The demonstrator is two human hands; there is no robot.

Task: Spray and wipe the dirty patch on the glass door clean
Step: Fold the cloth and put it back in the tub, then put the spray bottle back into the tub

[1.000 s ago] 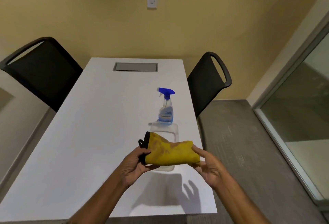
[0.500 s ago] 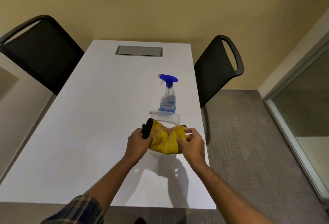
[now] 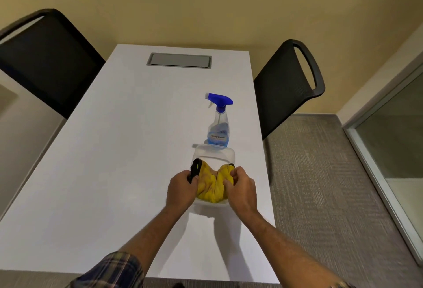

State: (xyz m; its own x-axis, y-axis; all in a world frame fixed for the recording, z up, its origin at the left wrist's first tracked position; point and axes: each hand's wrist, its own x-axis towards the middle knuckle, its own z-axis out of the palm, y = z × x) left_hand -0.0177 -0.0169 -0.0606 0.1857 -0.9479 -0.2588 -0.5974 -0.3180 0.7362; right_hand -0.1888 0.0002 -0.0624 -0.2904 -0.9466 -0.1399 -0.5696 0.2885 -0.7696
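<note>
A yellow cloth (image 3: pixel 211 186) with a black edge and brownish stains is bunched up in a clear plastic container (image 3: pixel 214 154) on the white table (image 3: pixel 114 150). My left hand (image 3: pixel 182 188) grips its left end by the black edge. My right hand (image 3: pixel 242 188) pinches its right end. Just behind the container stands a clear spray bottle (image 3: pixel 218 125) with a blue trigger head, upright and untouched. The glass door (image 3: pixel 393 141) is at the right edge of the view; no dirty patch is visible on it from here.
A black chair (image 3: pixel 288 86) stands at the table's right side, another black chair (image 3: pixel 45 59) at the left. A grey cable hatch (image 3: pixel 179 60) sits at the table's far end. Grey carpet (image 3: pixel 320 184) lies between table and door.
The cloth, held stretched out above the table a second ago, has been lowered and scrunched together into the container. Both hands came closer to each other.
</note>
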